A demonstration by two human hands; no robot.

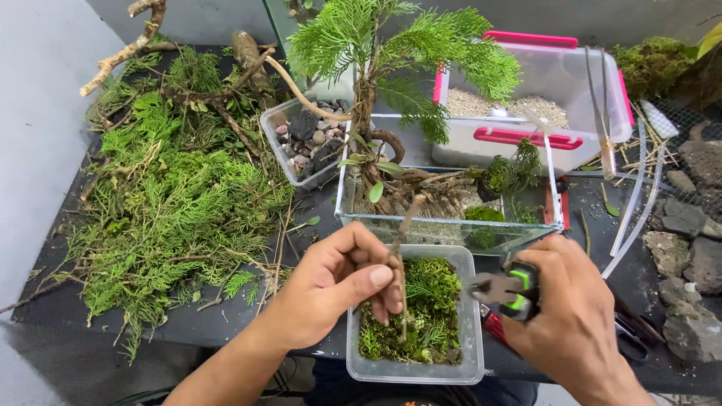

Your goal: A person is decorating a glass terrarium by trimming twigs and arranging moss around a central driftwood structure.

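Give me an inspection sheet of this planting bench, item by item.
Surface: dark tabletop, strewn with plant scraps.
Job's things: thin twig; green-handled cutters; tub of moss.
Clutter: heap of green cuttings, tub of pebbles, glass tank with small tree, pink-latched box, tweezers, rocks.
Grips: left hand pinches the twig; right hand holds the cutters.
Cables: nothing seen.
Surroundings: grey wall at left.

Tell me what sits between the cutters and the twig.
Nothing visible. The cutters in the right hand point at the twig held by the left hand; only open air above the moss tub separates them.
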